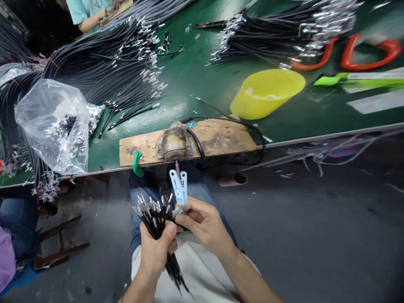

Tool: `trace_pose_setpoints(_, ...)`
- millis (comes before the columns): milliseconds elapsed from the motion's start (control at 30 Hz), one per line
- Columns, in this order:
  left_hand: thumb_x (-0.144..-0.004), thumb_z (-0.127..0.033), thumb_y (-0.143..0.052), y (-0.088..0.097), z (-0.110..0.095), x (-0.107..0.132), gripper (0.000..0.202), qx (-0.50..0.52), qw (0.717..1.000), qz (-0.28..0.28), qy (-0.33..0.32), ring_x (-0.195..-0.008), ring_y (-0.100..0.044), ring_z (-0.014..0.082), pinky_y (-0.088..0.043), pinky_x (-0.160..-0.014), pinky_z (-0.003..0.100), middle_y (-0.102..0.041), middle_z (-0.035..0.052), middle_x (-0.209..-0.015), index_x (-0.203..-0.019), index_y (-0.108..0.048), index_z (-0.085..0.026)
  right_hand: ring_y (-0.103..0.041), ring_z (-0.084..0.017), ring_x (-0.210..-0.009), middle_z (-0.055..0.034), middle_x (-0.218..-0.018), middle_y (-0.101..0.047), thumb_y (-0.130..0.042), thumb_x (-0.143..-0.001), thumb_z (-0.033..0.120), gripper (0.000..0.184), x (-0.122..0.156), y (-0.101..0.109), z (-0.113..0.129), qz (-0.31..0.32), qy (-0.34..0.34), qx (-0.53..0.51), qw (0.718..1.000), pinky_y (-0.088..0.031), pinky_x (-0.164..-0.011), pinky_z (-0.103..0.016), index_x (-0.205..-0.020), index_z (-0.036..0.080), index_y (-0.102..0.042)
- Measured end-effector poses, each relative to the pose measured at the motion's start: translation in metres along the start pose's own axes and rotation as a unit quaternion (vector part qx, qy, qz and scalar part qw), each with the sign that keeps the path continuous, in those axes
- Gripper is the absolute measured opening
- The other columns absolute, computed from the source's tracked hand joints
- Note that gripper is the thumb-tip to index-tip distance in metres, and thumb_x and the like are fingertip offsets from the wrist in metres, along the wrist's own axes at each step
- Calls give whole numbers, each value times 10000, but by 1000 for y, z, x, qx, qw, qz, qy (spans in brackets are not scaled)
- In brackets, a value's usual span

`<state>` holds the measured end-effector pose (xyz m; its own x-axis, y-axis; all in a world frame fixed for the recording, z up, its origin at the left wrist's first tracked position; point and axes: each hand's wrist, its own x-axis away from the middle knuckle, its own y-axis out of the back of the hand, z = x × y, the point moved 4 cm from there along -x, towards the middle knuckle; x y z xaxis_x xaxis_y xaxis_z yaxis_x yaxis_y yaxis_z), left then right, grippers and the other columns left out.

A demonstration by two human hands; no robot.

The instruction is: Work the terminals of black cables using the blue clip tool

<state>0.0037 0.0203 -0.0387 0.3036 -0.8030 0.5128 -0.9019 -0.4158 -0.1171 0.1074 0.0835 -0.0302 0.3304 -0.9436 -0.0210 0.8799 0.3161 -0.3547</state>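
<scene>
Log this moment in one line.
left hand: holds black cables; right hand: by cable tips, near blue clip; wooden board: on green table

Blue denim jeans (202,189) cover both legs, dark navy at the knees beside the desk (202,80), faded along the thighs. Farther from the desk comes a loose, creased off-white garment (205,267). Left hand (159,244), right hand (203,223) and forearms are bare.

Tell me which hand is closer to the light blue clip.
Right. The right hand is just below and right of the light blue clip; the left hand is farther down and left, around the black cables.
</scene>
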Motion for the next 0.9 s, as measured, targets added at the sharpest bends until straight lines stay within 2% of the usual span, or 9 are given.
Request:
trace_pose_setpoints(133,-508,-427,-813,8,3,3,363,-30,993,-100,-49,-429,-499,105,-430,-390,230,-569,-14,-542,-669,-579,-200,-464,-119,-577,12,-624,-487,-563,-791,123,154,7,1,11,-92,125,115,981,-379,-528,-240,-650,185,-559)
trace_pose_setpoints(233,-604,-477,-745,5,0,1,338,-31,998,-29,-40,-354,-415,75,-368,-333,214,-505,-34,-468,-665,-591,-182,-484,-139,-655,-2,-671,-518,-575,-775,96,122,9,2,16,-103,191,138,966,-390,-629,-277,-708,194,-601)
trace_pose_setpoints(333,-642,-495,-708,-2,-12,-3,365,-41,995,69,-51,-330,-362,63,-343,-331,223,-462,-27,-421,-594,-621,-144,-474,-129,-604,-3,-652,-495,-614,-789,315,179,0,0,4,20,46,-36,998,-377,-570,-269,-672,179,-608)
trace_pose_setpoints(400,-593,-486,-743,-4,-22,-6,369,-45,993,80,-73,-413,-461,101,-435,-432,261,-531,7,-481,-550,-640,-134,-440,-107,-532,12,-593,-471,-682,-690,468,329,-5,-1,-5,87,-91,-161,979,-346,-502,-246,-614,158,-602)
trace_pose_setpoints(500,-542,-445,-782,-6,-31,-8,331,-48,992,69,-97,-574,-561,166,-499,-619,321,-604,34,-574,-501,-648,-145,-380,-71,-450,39,-476,-447,-807,-486,463,396,-13,2,-12,104,-209,-216,948,-291,-439,-215,-505,131,-592)
trace_pose_setpoints(567,-549,-376,-793,-6,-33,-6,255,-51,992,54,-104,-591,-573,175,-501,-647,330,-621,32,-581,-523,-674,-152,-359,-58,-424,49,-445,-450,-833,-455,409,363,-22,7,-11,77,-221,-210,949,-286,-423,-204,-491,130,-604)
trace_pose_setpoints(700,-540,-262,-806,-1,-37,0,130,-61,991,17,-119,-631,-597,191,-503,-679,333,-651,37,-612,-584,-726,-169,-382,-62,-448,38,-492,-487,-775,-571,458,341,-43,9,3,13,-157,-254,954,-348,-448,-201,-558,148,-633)
trace_pose_setpoints(833,-526,-273,-815,-2,-46,2,133,-65,987,-10,-146,-643,-594,208,-508,-692,359,-650,56,-654,-581,-733,-184,-452,-77,-495,-9,-631,-587,-720,-589,566,438,-55,-8,13,48,-133,-331,933,-392,-466,-205,-749,159,-696)
trace_pose_setpoints(900,-533,-292,-812,-7,-51,0,133,-75,983,-29,-165,-638,-591,224,-510,-680,380,-647,64,-649,-579,-733,-196,-465,-71,-497,1,-626,-586,-747,-574,535,402,-58,-13,13,26,-130,-353,926,-407,-480,-194,-725,166,-697)
